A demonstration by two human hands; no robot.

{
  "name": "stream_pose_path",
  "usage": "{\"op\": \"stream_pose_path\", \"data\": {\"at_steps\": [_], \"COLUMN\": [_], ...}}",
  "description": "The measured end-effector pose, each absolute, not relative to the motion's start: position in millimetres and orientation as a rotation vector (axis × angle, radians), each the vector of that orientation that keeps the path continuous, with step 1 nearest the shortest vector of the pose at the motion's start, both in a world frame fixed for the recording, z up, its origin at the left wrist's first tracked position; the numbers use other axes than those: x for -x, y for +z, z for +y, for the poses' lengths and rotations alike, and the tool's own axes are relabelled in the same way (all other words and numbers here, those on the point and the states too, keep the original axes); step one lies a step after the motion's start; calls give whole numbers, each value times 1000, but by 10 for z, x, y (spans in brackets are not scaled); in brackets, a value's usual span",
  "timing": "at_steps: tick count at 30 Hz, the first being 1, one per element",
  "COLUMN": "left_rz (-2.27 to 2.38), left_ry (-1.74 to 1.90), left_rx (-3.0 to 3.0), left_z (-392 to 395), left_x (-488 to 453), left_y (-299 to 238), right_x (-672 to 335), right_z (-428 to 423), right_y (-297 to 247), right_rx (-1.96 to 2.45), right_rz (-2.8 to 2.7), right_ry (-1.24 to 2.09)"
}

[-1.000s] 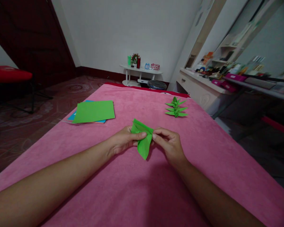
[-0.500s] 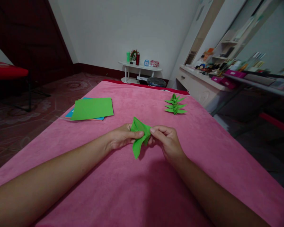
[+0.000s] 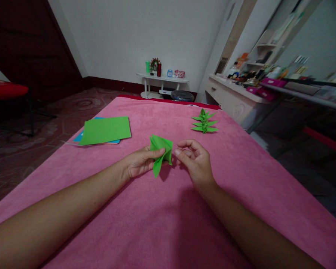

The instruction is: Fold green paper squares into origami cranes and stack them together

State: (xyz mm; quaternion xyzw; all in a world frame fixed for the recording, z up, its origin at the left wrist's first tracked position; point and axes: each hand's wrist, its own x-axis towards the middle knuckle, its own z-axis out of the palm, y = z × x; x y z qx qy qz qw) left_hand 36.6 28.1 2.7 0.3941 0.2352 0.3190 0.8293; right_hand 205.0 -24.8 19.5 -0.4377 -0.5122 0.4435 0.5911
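A partly folded piece of green paper (image 3: 162,146) is pinched in my left hand (image 3: 141,161), its thumb lying across the front and the other fingers behind. One pointed flap of the paper hangs down below the thumb. Just right of the paper, my right hand (image 3: 195,160) is apart from it, with fingers curled and a small gap between thumb and fingertips; nothing shows in them. Several folded green paper pieces with pointed wings (image 3: 204,122) stand in a row farther back on the right.
A stack of paper sheets, with a green sheet (image 3: 108,130) on top and blue below, lies at the left of the pink cloth (image 3: 145,224). Beyond the far edge stands a small white table (image 3: 168,78). A cluttered dresser (image 3: 238,93) is at the right, a red chair (image 3: 7,89) at the left.
My right hand has let go of the paper's right side, and a gap now separates them. The paper has turned in my left hand and its flaps sit closer together. The view has shifted slightly.
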Motion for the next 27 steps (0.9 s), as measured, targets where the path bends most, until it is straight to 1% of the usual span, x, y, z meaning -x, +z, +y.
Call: {"op": "stream_pose_path", "data": {"at_steps": [2, 4, 13, 19, 27], "left_rz": [539, 583, 592, 724, 758], "left_ry": [704, 716, 619, 627, 634], "left_rx": [-794, -770, -679, -670, -683], "left_z": [277, 269, 301, 317, 308], "left_x": [-385, -402, -403, -408, -421], "left_y": [39, 52, 80, 78, 96], "right_x": [-2040, -2026, -2033, -2087, -2131], "right_z": [-271, -284, -221, -191, -135], "right_y": [210, 216, 176, 150, 90], "right_rx": [1035, 1064, 1155, 1194, 1186], "right_rz": [-1249, -1310, -1301, -1387, -1353], "right_ry": [888, 821, 918, 722, 882]}}
